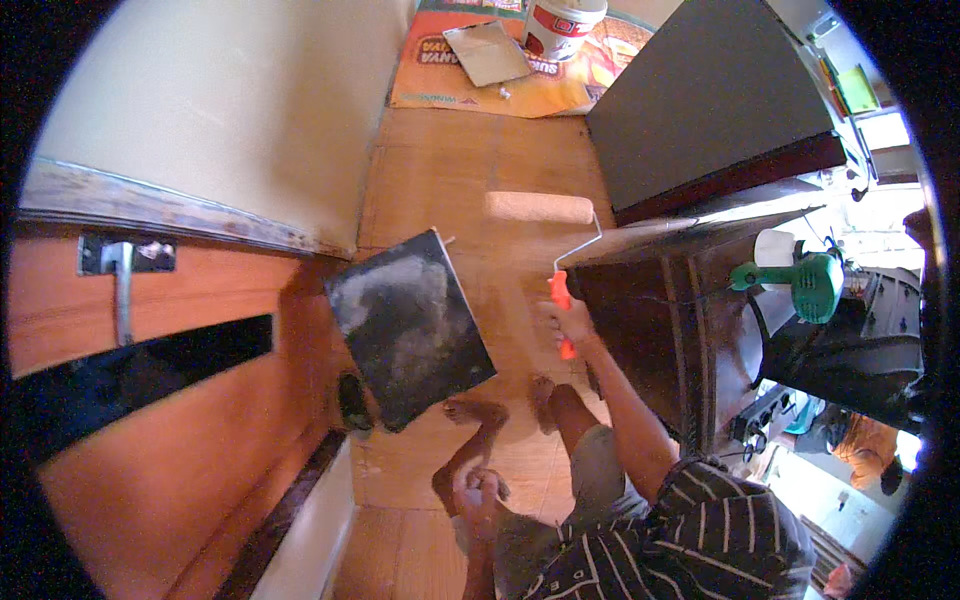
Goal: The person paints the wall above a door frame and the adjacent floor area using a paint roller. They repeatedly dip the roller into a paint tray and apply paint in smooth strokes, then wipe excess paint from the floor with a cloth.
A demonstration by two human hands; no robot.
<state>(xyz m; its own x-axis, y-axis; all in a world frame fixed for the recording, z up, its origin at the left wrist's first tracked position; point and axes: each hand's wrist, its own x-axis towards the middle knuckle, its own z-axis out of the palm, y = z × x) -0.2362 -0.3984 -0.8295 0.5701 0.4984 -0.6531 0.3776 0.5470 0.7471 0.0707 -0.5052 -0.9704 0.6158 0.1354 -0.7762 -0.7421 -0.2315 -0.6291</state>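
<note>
My right hand [574, 322] grips the orange handle of a paint roller [538, 208]. Its pale, fuzzy sleeve lies crosswise at the end of a bent wire frame, above the wood-look floor in this view. My left hand [478, 489] is by my bent knee with its fingers curled; whether anything is inside is hidden. Between my feet and the door is a dark square panel [409, 326] with whitish smears on top; what holds it up, if anything, is hidden.
An orange door [202, 442] with a metal lever handle [120, 292] stands left, below a cream wall [225, 97]. Ahead, a printed banner [427, 79] carries a white bucket [562, 30] and a shallow tray [489, 52]. Dark wooden furniture [630, 315] and a green fan [814, 285] stand right.
</note>
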